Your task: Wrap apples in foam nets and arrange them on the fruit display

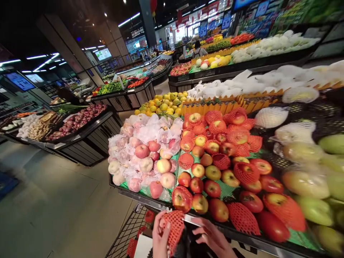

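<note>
My left hand (pixel 160 234) is closed around a red foam fruit net (pixel 175 226) at the front edge of the display. The net hangs loosely downward, and I cannot tell whether anything is inside it. To its right, my right hand (pixel 211 237) is held with fingers apart and nothing in them. Just beyond my hands lie red-yellow apples (pixel 212 188), some bare and some in red nets. A netted apple (pixel 182 198) sits nearest to my left hand, right at the edge.
Below the display's metal edge (pixel 146 200) stands a shopping cart (pixel 125 233) holding red-netted fruit (pixel 131 247) and a white box. Pink apples in clear wrap (pixel 145 152) lie left, green-yellow fruit (pixel 309 182) right. A vegetable stand (pixel 80 139) is across the aisle. A person (pixel 198 51) stands far back.
</note>
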Tool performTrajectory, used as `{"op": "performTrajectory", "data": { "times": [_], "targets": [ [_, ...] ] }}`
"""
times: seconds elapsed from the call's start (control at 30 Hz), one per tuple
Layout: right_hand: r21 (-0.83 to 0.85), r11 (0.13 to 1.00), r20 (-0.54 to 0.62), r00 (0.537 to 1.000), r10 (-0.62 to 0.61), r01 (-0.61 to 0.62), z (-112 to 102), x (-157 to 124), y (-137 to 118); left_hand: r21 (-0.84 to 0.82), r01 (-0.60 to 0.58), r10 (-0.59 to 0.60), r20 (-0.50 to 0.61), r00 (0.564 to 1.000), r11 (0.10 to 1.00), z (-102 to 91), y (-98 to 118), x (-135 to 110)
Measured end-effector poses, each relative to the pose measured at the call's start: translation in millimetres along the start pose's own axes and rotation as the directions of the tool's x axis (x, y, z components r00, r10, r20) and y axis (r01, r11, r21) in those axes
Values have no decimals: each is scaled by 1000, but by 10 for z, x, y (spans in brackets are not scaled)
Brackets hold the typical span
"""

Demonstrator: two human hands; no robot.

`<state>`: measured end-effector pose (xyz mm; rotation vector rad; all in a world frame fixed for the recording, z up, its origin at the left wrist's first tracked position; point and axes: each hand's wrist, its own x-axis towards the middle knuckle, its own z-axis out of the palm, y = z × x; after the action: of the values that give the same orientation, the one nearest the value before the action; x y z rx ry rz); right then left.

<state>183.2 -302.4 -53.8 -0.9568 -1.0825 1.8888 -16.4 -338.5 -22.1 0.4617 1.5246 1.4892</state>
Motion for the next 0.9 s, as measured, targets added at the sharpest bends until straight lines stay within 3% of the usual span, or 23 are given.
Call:
{"op": "performTrajectory", "data": {
  "times": [0.13,0.2,0.27,0.43,0.57,0.63,0.7,0.8,0.9],
  "targets": [
    [18,997,40,997,-71,70,-75,-8,-227,-148,57,-19,243,970,987,766,132,-299],
    [-2,997,-4,997,-79,79,-165,-41,-384,-182,124,-57,331,942,975,999,128,-356],
    [-26,996,-74,993,-87,85,-272,-68,-534,-217,162,-79,349,934,962,1140,118,-380],
    [-32,999,-182,982,-43,38,-557,-87,-655,-313,250,-167,270,948,916,1225,161,-352],
    [-14,997,-238,968,-82,81,-684,-97,-626,-355,387,-221,427,877,851,1198,190,-303],
    [-29,990,-242,960,-142,139,-705,-103,-626,-355,399,-205,474,856,846,1201,134,-301],
    [-55,978,-266,941,-209,201,-721,-108,-623,-335,348,-170,459,872,876,1221,6,-310],
    [-130,965,-325,909,-260,229,-761,-107,-591,-310,134,-11,369,930,941,1262,-275,-324],
    [-178,968,-312,923,-226,177,-796,-80,-530,-260,-45,138,349,927,965,1303,-488,-348]
  ]
}}
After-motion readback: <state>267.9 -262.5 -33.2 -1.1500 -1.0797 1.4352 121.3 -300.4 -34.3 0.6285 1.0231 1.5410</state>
